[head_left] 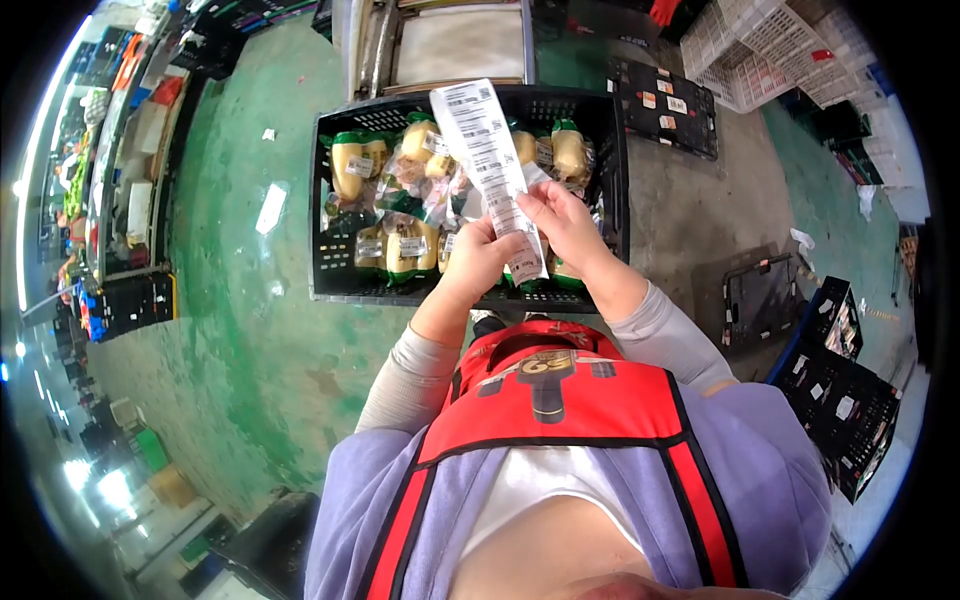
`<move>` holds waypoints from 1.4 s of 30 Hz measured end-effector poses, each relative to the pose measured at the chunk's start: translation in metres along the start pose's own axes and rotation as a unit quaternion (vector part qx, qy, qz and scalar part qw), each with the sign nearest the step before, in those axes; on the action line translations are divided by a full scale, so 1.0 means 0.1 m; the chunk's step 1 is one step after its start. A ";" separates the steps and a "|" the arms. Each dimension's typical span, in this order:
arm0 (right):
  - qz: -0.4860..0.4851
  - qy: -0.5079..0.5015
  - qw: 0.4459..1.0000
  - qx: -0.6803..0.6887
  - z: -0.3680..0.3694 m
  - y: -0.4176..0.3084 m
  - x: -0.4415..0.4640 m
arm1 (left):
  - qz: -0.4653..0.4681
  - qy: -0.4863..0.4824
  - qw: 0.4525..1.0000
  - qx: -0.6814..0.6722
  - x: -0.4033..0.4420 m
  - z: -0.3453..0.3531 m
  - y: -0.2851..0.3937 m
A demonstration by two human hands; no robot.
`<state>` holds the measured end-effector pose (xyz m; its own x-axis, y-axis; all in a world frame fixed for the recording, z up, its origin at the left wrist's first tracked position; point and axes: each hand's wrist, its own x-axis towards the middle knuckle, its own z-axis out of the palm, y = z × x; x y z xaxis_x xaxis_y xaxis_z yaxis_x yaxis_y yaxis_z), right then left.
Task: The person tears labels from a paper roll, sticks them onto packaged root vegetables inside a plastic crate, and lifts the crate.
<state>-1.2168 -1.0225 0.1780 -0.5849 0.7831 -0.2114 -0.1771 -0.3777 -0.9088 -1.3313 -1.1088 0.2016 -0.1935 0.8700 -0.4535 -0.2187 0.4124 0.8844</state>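
Note:
My left hand (476, 262) is closed on the lower part of a long white strip of printed labels (482, 135). Gripping the strip's right edge, a little higher up, is my right hand (572, 222). The strip bears several barcodes and slants up and away over a black plastic crate (318, 245). Inside the crate lie several clear-bagged, pale yellow pieces of produce (350, 168) with green ends, many with a white label on them. The strip and my hands cover the middle of the crate's contents.
A metal-framed cart (460, 48) stands beyond the crate. On the right are a flat black crate (662, 108), white baskets (735, 50), a dark panel (758, 300) and black crates (835, 400). Shelving (130, 150) lines the left; a white paper (271, 208) lies on the green floor.

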 end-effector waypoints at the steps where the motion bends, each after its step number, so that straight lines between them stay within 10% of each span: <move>1: 0.022 -0.012 0.999 -0.040 -0.03 0.00 -0.07 | -0.008 0.019 1.000 -0.004 0.02 0.00 0.00; 6: 0.074 -0.057 0.953 -0.289 -0.37 0.36 -0.25 | -0.028 0.043 0.998 -0.048 0.18 -0.22 -0.48; 8: 0.049 -0.033 0.924 -0.378 -0.49 0.56 -0.23 | -0.138 0.042 0.964 0.223 0.15 -0.37 -0.66; 10: -0.026 -0.037 0.774 -0.631 -0.58 0.62 -0.15 | -0.018 0.185 0.879 0.439 -0.04 -0.39 -0.64; 14: -0.095 -0.124 0.751 -0.641 -0.72 0.67 -0.10 | 0.264 0.323 0.771 0.482 0.12 -0.67 -0.51; 20: -0.108 -0.116 0.769 -0.620 -0.79 0.49 -0.32 | 0.183 0.149 0.647 0.725 0.54 -1.09 -0.29; 24: 0.011 -0.069 0.729 -0.681 -0.73 0.49 -0.38 | -0.012 0.019 0.679 0.734 0.53 -1.42 -0.43; 26: -0.134 -0.005 0.742 -0.657 -0.59 0.53 -0.33 | 0.034 0.042 0.694 0.718 0.46 -1.55 -0.58; 36: -0.227 0.107 0.778 -0.576 0.38 0.95 1.13 | 0.234 0.165 0.748 0.599 0.20 -2.12 -0.39; 40: -0.229 0.110 0.794 -0.552 0.30 0.74 1.02 | 0.219 0.386 0.725 0.526 0.18 -2.75 -0.32; 42: -0.244 0.206 0.763 -0.563 0.05 0.46 0.66 | 0.136 0.394 0.812 0.408 0.21 -3.22 -0.58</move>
<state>-1.2674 -0.9902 0.1243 -0.3264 0.8716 0.3658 0.6335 0.4889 -0.5997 -1.6311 -1.2012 0.1049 -0.7506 0.6488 0.1251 0.5792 0.5550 0.5970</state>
